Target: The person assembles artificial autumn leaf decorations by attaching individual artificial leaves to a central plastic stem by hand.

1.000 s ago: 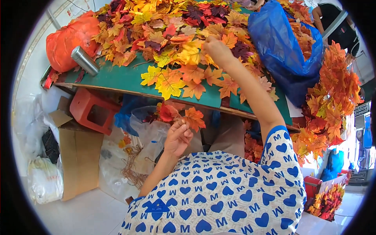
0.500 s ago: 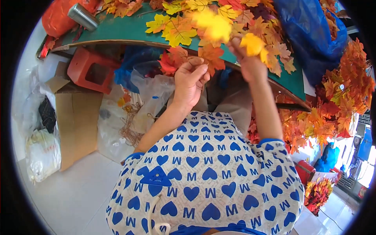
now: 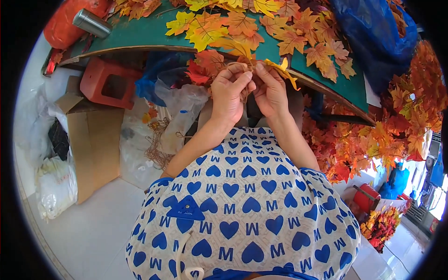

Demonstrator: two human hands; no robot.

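Close together at the table's near edge, both hands are closed in pinches. My left hand (image 3: 229, 91) has its thumb and fingers around thin stems with red-orange artificial maple leaves (image 3: 204, 66) fanning out beside them. A yellow artificial maple leaf (image 3: 283, 71) sticks out by my right hand (image 3: 273, 93), whose thumb and fingertips hold its stem end against the stems in the left hand. The exact joint is hidden between the fingers. Just beyond, an orange-yellow leaf (image 3: 233, 45) reaches over the table edge.
Loose yellow and orange leaves (image 3: 291, 39) cover much of the green tabletop (image 3: 140, 36). A metal flask (image 3: 92, 23) lies at far left, a blue plastic bag (image 3: 373, 42) at right. Below stand a red stool (image 3: 109, 86) and a cardboard box (image 3: 95, 149); leaf bunches (image 3: 401, 126) crowd the right.
My right hand has come from over the tabletop toward my left hand, bringing yellow leaves with it. The left hand keeps its pinch on the stems and has moved slightly.
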